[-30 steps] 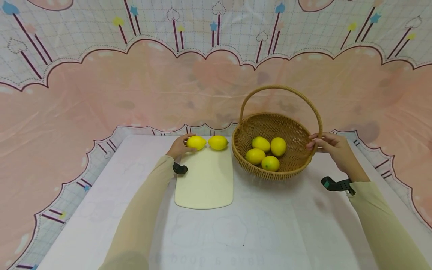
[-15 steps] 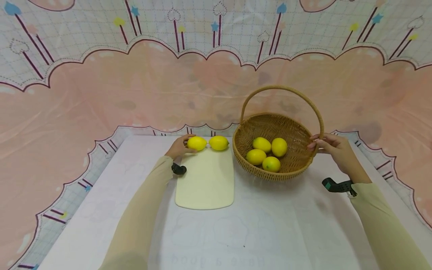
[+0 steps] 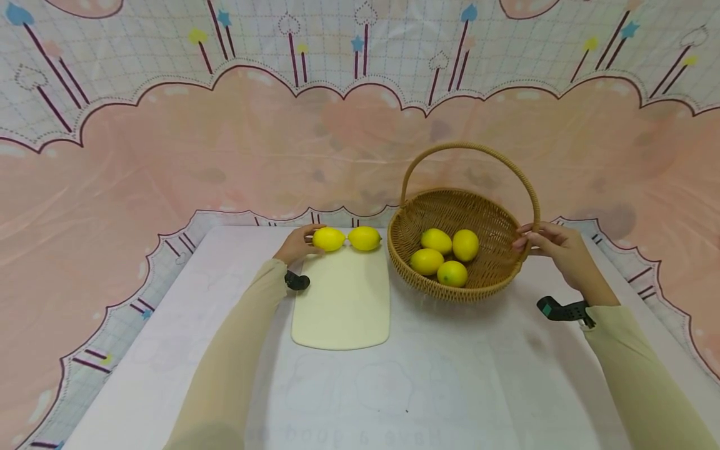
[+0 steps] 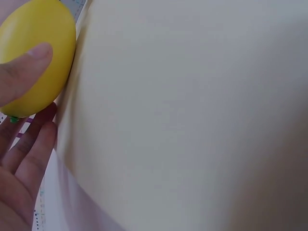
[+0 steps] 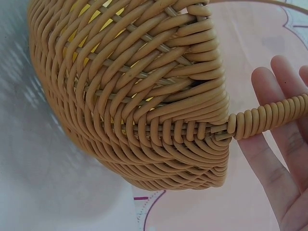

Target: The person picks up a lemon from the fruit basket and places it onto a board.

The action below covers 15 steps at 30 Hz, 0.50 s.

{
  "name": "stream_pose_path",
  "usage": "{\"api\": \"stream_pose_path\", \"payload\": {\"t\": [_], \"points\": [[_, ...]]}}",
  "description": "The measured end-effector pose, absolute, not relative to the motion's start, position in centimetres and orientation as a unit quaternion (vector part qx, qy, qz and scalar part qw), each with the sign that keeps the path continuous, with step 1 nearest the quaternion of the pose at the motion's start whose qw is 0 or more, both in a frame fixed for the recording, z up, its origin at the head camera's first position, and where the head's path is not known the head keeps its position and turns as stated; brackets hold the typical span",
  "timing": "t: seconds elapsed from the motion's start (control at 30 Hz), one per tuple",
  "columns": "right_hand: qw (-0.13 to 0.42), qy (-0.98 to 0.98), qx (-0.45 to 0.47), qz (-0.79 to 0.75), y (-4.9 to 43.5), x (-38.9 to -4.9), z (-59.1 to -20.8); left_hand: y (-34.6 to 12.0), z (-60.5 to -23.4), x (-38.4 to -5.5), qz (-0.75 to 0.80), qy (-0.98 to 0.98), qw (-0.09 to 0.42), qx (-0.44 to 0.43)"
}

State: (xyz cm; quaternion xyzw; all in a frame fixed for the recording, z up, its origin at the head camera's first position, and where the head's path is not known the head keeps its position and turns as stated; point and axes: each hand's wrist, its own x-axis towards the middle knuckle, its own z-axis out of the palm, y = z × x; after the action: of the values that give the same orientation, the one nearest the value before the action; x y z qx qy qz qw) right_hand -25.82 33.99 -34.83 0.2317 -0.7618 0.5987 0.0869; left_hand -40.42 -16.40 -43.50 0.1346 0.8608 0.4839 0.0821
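My left hand (image 3: pixel 298 245) is around the left end of a yellow lemon (image 3: pixel 329 239) at the back of a cream cutting board (image 3: pixel 341 306). In the left wrist view the thumb overlaps that lemon (image 4: pixel 45 77), while the loosely spread fingers lie at its stem end. A second lemon (image 3: pixel 364 239) sits just to its right. My right hand (image 3: pixel 557 245) holds a wicker basket (image 3: pixel 495 275) at the right foot of its tall handle. In the right wrist view, fingers pass behind the wrapped handle (image 5: pixel 274 115); the thumb is out of sight. Several lemons (image 3: pixel 444 250) rest inside.
A white cloth covers the table (image 3: pixel 349 394), with faint printed letters near the front. Behind it hangs a pink patterned curtain (image 3: pixel 253 156). The basket stands right beside the board's right edge, its mouth leaning forward.
My left hand has drawn back slightly to the left, its fingertips covering less of the lemon. The lemons, board, basket and right hand show no visible movement.
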Motion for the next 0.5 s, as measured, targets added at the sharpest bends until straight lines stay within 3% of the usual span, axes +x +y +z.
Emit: {"api": "stream_pose_path", "payload": {"t": [0.5], "points": [[0.087, -0.773, 0.223, 0.588, 34.03, -25.80, -34.80, -15.56, -42.90, -39.69, 0.493, 0.858, 0.088, 0.114]]}}
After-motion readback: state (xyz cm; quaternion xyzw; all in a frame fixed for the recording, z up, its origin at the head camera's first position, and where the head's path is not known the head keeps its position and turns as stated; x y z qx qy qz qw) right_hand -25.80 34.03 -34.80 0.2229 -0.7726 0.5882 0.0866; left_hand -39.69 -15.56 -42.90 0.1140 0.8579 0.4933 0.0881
